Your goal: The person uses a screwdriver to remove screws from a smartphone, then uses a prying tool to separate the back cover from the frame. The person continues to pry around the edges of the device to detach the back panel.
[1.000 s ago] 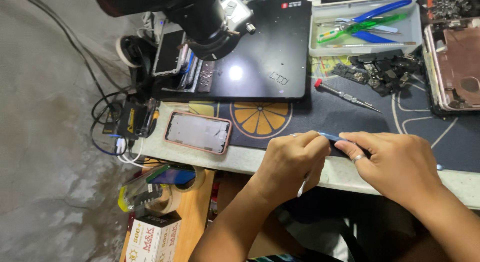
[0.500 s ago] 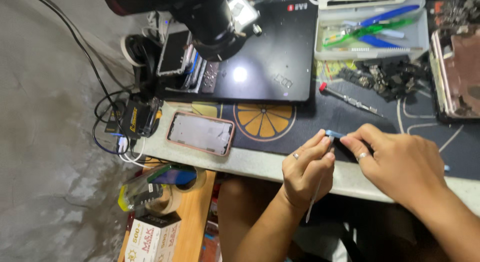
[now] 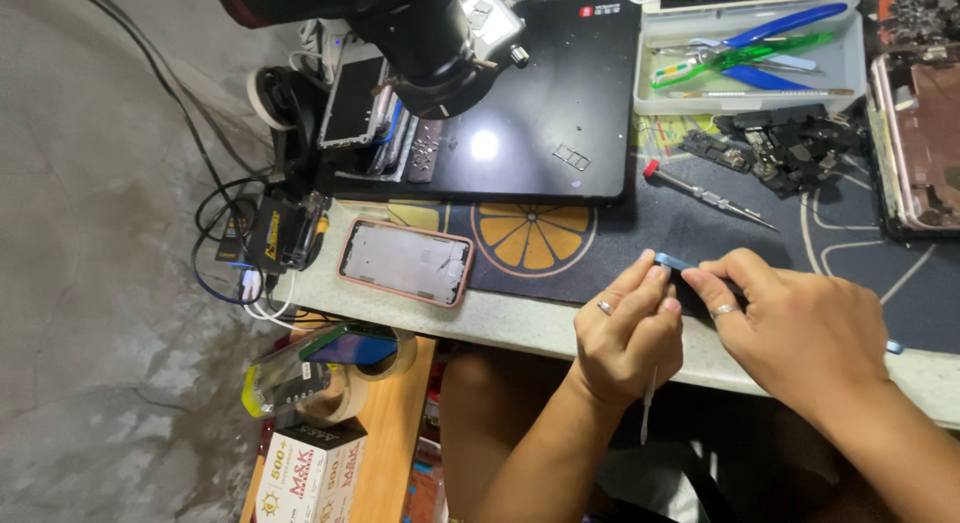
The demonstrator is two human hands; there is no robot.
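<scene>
My left hand (image 3: 625, 333) and my right hand (image 3: 800, 328) meet at the front edge of the workbench, both pinching a small blue phone part (image 3: 672, 262) between their fingertips. A thin white strip (image 3: 647, 408) hangs down from under my left hand. Each hand wears a ring. Most of the blue part is hidden under my right hand. A pink phone frame (image 3: 405, 262) lies flat on the bench to the left of my hands.
A dark mat with an orange-slice print (image 3: 533, 235) covers the bench. A black microscope (image 3: 410, 23) stands over a black pad (image 3: 540, 113). A red-tipped screwdriver (image 3: 705, 195), a white tray of tools (image 3: 745, 53), loose parts (image 3: 790, 143) and an opened phone (image 3: 920, 143) lie behind. Cables (image 3: 250, 253) hang left.
The view has shifted a little. My hands have stayed together on the blue part at the bench edge, and my left hand's fingers now reach up onto its left end.
</scene>
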